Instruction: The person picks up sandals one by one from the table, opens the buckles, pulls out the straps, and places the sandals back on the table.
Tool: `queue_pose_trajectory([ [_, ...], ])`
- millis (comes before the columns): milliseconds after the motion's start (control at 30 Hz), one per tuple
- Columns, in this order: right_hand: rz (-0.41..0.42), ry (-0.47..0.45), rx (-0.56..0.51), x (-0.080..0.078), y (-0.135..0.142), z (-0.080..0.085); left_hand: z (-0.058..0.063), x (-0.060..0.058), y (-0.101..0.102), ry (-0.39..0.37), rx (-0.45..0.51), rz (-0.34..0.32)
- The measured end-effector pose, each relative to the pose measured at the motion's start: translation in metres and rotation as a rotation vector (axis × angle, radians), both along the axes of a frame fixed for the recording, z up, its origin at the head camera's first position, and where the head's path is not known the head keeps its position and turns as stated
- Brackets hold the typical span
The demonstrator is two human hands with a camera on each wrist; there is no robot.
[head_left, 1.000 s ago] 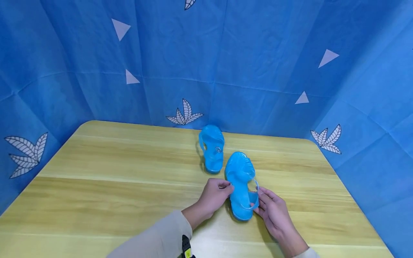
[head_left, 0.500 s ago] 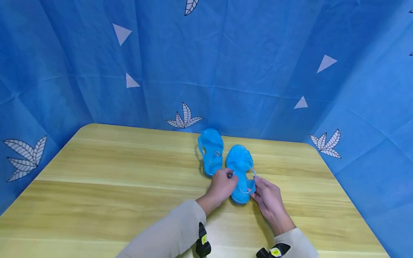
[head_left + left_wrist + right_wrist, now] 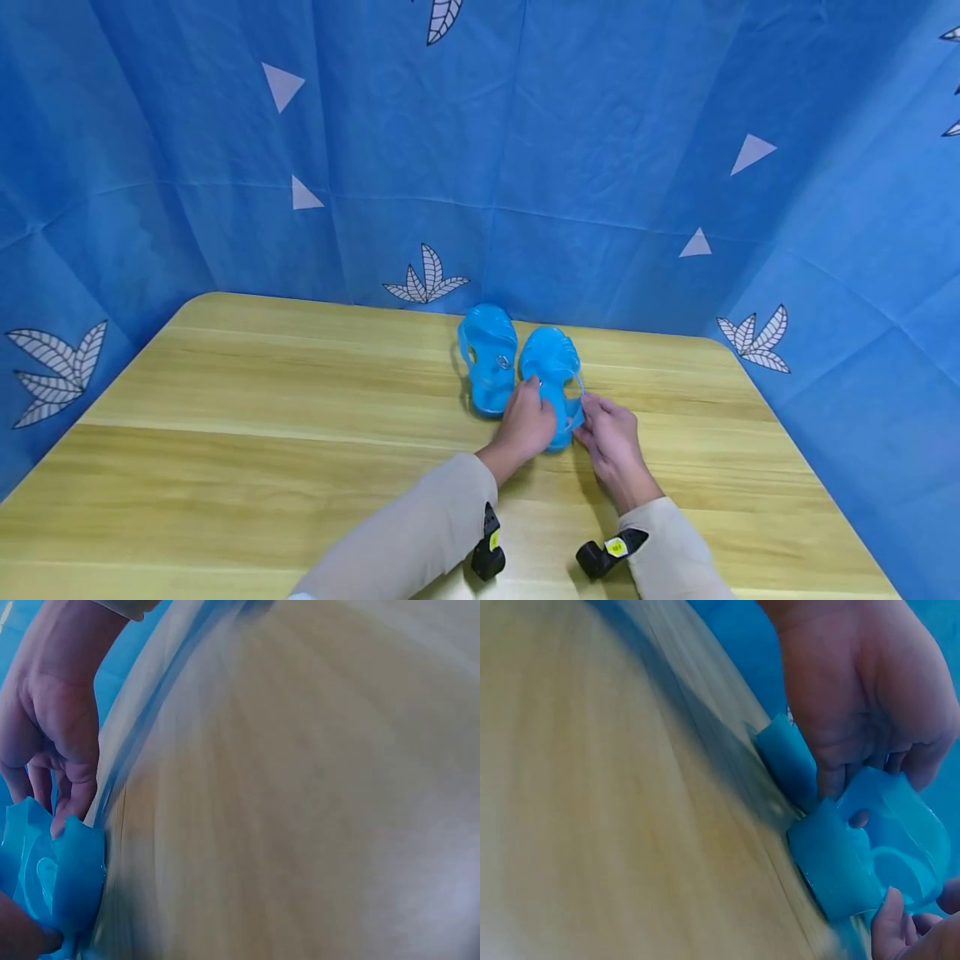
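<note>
Two blue plastic sandals stand side by side on the table, toes toward the back. My left hand [image 3: 527,421] grips the inner side of the right-hand sandal [image 3: 551,354], its fingers partly hiding the strap there. On the outer side, my right hand [image 3: 613,437] pinches the same sandal near its thin loose strap [image 3: 580,382]. In the right wrist view the fingertips of both hands are on the sandal [image 3: 832,862] from opposite sides. The other sandal [image 3: 487,387] sits just left, with a small metal buckle [image 3: 503,362] on it, untouched by the right hand.
The wood-patterned table [image 3: 262,433] stretches widely to the left and to the right of the sandals. A blue curtain [image 3: 600,167] with leaf and triangle prints hangs along its back and sides. Black wrist cameras [image 3: 488,557] sit on both sleeves.
Both hands have moved the right-hand sandal away from me and slightly left, bringing it beside the other sandal. The other sandal has stayed about where it was.
</note>
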State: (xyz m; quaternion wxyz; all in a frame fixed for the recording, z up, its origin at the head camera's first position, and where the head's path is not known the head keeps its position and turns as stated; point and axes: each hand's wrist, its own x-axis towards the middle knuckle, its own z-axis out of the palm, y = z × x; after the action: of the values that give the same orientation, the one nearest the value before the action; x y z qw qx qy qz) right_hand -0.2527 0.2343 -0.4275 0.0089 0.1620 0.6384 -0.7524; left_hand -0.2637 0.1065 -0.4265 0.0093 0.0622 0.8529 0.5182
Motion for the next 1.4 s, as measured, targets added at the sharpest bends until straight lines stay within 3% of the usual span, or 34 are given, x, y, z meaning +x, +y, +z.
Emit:
queue_pose_trajectory([
  [433, -0.046, 0.017, 0.012, -0.02, -0.005, 0.0, -0.003, -0.018, 0.006, 0.031, -0.038, 0.022],
  [1400, -0.135, 0.035, 0.04, -0.023, -0.009, 0.0, 0.002, -0.024, 0.007, 0.035, -0.086, 0.004],
])
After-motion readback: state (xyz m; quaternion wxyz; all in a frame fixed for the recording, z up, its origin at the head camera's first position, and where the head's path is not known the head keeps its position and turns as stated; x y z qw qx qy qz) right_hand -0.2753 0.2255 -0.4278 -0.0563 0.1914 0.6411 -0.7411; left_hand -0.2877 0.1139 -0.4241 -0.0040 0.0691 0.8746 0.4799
